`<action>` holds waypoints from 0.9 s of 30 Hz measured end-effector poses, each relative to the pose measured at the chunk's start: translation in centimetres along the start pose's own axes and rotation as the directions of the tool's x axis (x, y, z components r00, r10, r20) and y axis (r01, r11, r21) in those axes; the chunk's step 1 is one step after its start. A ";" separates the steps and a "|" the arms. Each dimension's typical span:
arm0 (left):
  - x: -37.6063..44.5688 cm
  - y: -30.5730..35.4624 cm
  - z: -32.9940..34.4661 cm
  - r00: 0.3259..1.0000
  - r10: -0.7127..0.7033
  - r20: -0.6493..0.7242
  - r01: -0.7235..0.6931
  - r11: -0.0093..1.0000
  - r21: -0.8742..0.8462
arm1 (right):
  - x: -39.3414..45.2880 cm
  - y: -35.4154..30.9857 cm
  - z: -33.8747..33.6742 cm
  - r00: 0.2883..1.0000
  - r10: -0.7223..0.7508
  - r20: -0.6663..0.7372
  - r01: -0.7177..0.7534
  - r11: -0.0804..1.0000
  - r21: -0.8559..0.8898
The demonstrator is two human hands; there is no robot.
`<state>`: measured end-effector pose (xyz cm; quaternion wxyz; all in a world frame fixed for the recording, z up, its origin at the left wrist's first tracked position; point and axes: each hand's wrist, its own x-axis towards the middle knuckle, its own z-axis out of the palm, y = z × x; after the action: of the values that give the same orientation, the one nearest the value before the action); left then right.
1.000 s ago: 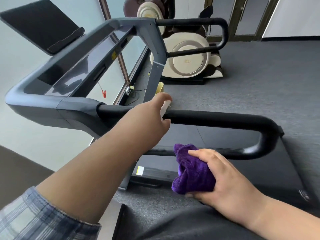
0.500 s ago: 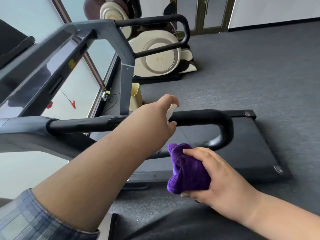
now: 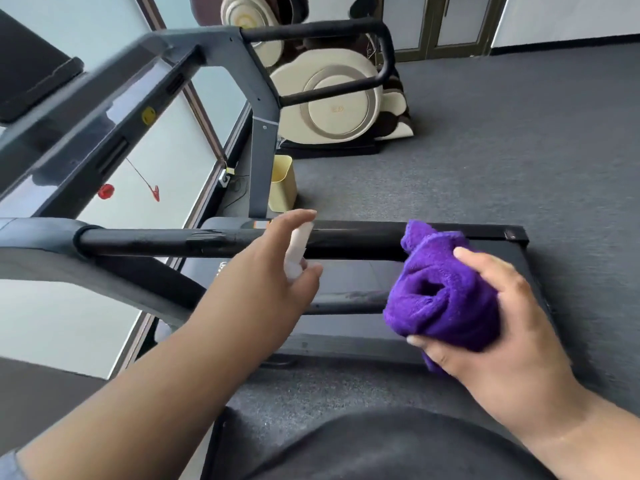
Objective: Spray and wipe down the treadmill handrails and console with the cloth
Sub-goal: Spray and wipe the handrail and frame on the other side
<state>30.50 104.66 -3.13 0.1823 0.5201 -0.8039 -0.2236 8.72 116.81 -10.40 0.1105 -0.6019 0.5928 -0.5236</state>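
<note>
My left hand (image 3: 273,275) grips a small white spray bottle (image 3: 297,247), index finger on top, just in front of the black near handrail (image 3: 166,241) of the treadmill. A bunched purple cloth (image 3: 443,292) is held in my right hand (image 3: 502,327), raised against the right end of that handrail. The grey console bar (image 3: 114,109) with its glossy panel runs up to the left. The far handrail (image 3: 346,29) loops at the top. Most of the bottle is hidden by my fingers.
The treadmill deck (image 3: 512,251) lies below the rail on grey carpet. A pale yellow bin (image 3: 283,181) stands by the upright post. A cream massage chair (image 3: 332,109) sits behind. Glass wall panels (image 3: 166,174) run along the left. A dark tablet shelf (image 3: 31,84) juts out at upper left.
My right hand has lifted the purple cloth up and right onto the end of the near handrail. The left hand with the bottle stayed near the rail. The view shifted slightly.
</note>
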 end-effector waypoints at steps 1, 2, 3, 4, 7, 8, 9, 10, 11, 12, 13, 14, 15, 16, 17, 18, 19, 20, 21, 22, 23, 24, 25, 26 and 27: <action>-0.8 -0.2 0.6 0.999 -0.033 -0.028 0.031 0.998 -0.059 | 0.7 0.3 -0.4 0.999 0.005 -0.047 -0.005 1.000 0.004; -1.7 -0.4 1.2 0.996 -0.072 -0.049 0.066 0.990 -0.125 | 1.4 0.7 -0.7 0.996 0.013 -0.084 -0.012 1.000 0.009; -2.6 -0.7 1.8 0.992 -0.107 -0.068 0.093 0.980 -0.178 | 2.1 1.1 -0.9 0.995 0.017 -0.100 -0.017 1.000 0.006; -3.5 -0.9 2.5 0.987 -0.135 -0.090 0.113 0.971 -0.211 | 2.9 1.4 -0.9 0.996 0.019 -0.091 -0.020 1.000 -0.014; -5.7 -1.0 4.3 0.968 -0.205 -0.143 0.160 0.948 -0.275 | 5.2 2.7 0.1 0.991 -0.004 0.131 0.025 0.986 -0.163; -6.3 -0.8 4.8 0.962 -0.223 -0.156 0.172 0.942 -0.287 | 5.7 3.0 0.6 0.976 -0.017 0.216 0.072 0.966 -0.248; -6.7 -0.6 5.4 0.956 -0.239 -0.169 0.184 0.940 -0.288 | 6.0 3.4 1.1 0.961 -0.044 0.271 0.135 0.936 -0.325; -7.1 -0.4 5.9 0.949 -0.257 -0.182 0.198 0.937 -0.288 | 6.2 3.6 1.3 0.952 -0.079 0.297 0.194 0.904 -0.380; -7.4 -0.1 6.4 0.941 -0.275 -0.195 0.213 0.933 -0.291 | 6.4 3.7 1.4 0.946 -0.110 0.304 0.234 0.881 -0.410; -7.6 0.2 6.8 0.933 -0.292 -0.208 0.224 0.928 -0.299 | 6.6 3.8 1.4 0.942 -0.133 0.309 0.261 0.868 -0.422; -7.9 0.6 7.2 0.926 -0.306 -0.223 0.232 0.924 -0.305 | 6.8 3.9 1.3 0.935 -0.154 0.319 0.287 0.859 -0.425; -8.2 0.9 7.6 0.918 -0.319 -0.236 0.240 0.920 -0.309 | 7.1 3.8 1.3 0.925 -0.177 0.336 0.317 0.847 -0.427; -8.5 1.3 8.0 0.910 -0.332 -0.246 0.250 0.916 -0.313 | 7.5 3.7 1.4 0.912 -0.201 0.358 0.352 0.832 -0.429; -8.8 1.6 8.4 0.902 -0.347 -0.255 0.261 0.912 -0.316 | 8.1 3.4 1.7 0.894 -0.226 0.386 0.393 0.811 -0.434; -9.3 1.9 8.7 0.894 -0.362 -0.263 0.273 0.907 -0.320 | 8.7 2.9 2.0 0.870 -0.252 0.424 0.442 0.777 -0.447; -9.7 2.2 9.0 0.886 -0.378 -0.269 0.284 0.901 -0.328 | 9.5 2.1 2.6 0.839 -0.267 0.474 0.496 0.734 -0.465; -10.2 2.5 9.3 0.877 -0.395 -0.273 0.296 0.892 -0.342 | 10.3 1.0 3.2 0.800 -0.264 0.538 0.548 0.687 -0.478; -10.7 2.8 9.5 0.866 -0.415 -0.278 0.308 0.882 -0.356 | 11.1 0.0 4.0 0.757 -0.252 0.603 0.596 0.646 -0.478; -11.2 3.2 9.7 0.855 -0.435 -0.282 0.322 0.872 -0.369 | 11.9 -1.0 5.1 0.714 -0.235 0.660 0.634 0.618 -0.466; -11.7 3.6 9.9 0.844 -0.453 -0.288 0.333 0.862 -0.381 | 12.4 -1.9 6.5 0.675 -0.233 0.700 0.669 0.594 -0.447; -12.0 4.0 10.1 0.834 -0.468 -0.292 0.341 0.853 -0.395 | 12.9 -2.8 7.9 0.638 -0.244 0.731 0.702 0.573 -0.422; -12.3 4.4 10.3 0.826 -0.482 -0.293 0.346 0.843 -0.411 | 13.2 -3.5 9.2 0.609 -0.252 0.752 0.724 0.564 -0.396; -12.4 4.8 10.5 0.819 -0.494 -0.292 0.352 0.834 -0.425 | 13.5 -4.0 10.2 0.592 -0.258 0.763 0.733 0.567 -0.377; -12.5 5.1 10.7 0.814 -0.503 -0.291 0.356 0.827 -0.435 | 13.7 -4.3 10.9 0.586 -0.258 0.768 0.732 0.576 -0.365; -12.5 5.3 10.8 0.813 -0.506 -0.289 0.357 0.825 -0.439 | 13.8 -4.4 11.1 0.580 -0.253 0.775 0.727 0.589 -0.352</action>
<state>25.73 119.82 -10.03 0.3762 0.6826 -0.5525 -0.2955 16.33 101.11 -4.99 -0.0645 -0.8908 0.4469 -0.0512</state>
